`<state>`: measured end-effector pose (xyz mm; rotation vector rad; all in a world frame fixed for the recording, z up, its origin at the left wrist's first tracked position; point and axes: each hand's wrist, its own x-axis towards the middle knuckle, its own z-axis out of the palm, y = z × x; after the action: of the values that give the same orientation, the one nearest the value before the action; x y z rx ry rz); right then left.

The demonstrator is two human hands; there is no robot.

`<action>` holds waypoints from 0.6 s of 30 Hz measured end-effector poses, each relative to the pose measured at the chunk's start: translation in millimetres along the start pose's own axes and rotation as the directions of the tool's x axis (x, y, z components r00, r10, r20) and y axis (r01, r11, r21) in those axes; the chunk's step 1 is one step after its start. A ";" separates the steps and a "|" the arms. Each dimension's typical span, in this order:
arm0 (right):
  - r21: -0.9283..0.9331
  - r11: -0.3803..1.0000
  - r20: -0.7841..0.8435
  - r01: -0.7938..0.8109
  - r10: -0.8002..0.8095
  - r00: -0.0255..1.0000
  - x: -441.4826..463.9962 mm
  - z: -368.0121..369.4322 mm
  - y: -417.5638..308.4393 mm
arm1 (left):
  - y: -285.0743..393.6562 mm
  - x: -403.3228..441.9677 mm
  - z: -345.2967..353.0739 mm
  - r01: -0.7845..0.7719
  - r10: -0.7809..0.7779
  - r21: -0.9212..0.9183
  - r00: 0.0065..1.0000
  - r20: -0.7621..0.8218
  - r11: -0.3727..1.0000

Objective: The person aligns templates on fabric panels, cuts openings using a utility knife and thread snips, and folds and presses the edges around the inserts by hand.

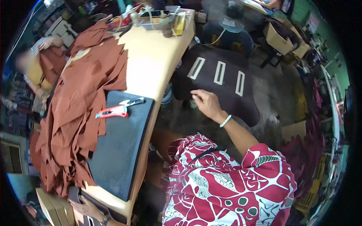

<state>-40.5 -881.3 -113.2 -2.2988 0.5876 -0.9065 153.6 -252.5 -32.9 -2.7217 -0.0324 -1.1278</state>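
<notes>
My right hand [207, 103] is in the air by the near edge of a dark brown fabric piece [241, 105], fingers curled in and nothing visible in them. Three narrow cream rectangular frames [220, 72] lie spaced apart on that fabric. At the lower left, my left hand [88, 209] lies flat, fingers stretched, on another dark piece [109, 207] at the table's near end. Part of a pale frame shows beside that hand. A red utility knife [113, 111] and a small dark-handled tool [132, 101] rest on the black cutting mat [120, 150].
Reddish-brown cloth [83, 98] is heaped along the left of the pale table [151, 56]. Bottles and a clear bin [158, 22] stand at its far end. Across the table, another person [41, 67] holds brown cloth. Cardboard boxes [281, 39] sit at the back right.
</notes>
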 end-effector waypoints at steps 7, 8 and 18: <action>-0.428 0.901 0.121 -0.077 0.142 0.983 -8.7 -74.2 134.6 | 193.6 -37.5 -54.4 -0.255 0.294 -0.399 0.955 0.039 0.881; -0.461 0.887 0.190 -0.038 0.141 0.972 -6.6 -85.9 147.2 | 216.8 -40.9 -64.6 -0.194 0.280 -0.395 0.945 0.172 0.898; -0.404 0.807 0.785 0.430 0.065 0.616 38.4 -120.3 172.4 | 273.8 -56.5 -57.5 -0.030 0.305 -0.595 0.879 0.367 0.803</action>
<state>-132.4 -1072.5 -138.6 -3.0007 0.2078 0.3335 99.2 -528.8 -79.7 -3.3689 0.5786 -0.4717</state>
